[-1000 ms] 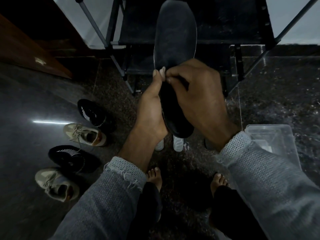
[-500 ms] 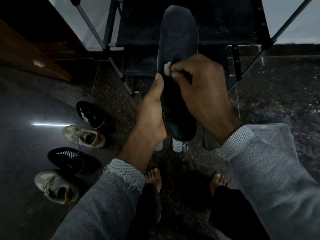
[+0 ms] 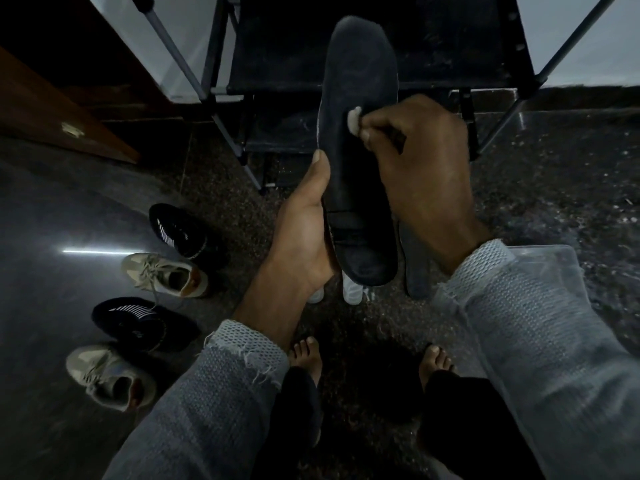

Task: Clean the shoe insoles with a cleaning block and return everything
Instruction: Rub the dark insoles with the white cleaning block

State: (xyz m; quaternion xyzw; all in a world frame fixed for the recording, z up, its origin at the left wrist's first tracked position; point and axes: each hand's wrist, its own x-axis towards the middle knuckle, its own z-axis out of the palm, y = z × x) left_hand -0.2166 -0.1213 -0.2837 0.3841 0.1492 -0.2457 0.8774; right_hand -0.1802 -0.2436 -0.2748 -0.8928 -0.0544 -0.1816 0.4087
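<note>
While the dark insole [image 3: 360, 109] stood upright in mid-air before the shoe rack [image 3: 277, 64], the left hand [image 3: 304, 230] gripped its heel end and the right hand [image 3: 422, 161] pinched the pale cleaning block [image 3: 354, 120] against its middle. Four shoes [image 3: 166, 275] sat on the floor's left side, with a clear box [image 3: 554, 268] by the right sleeve.

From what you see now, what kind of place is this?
Probably a home entryway: a metal shoe rack against the wall, four shoes lined up on polished stone floor, and a wooden door.
</note>
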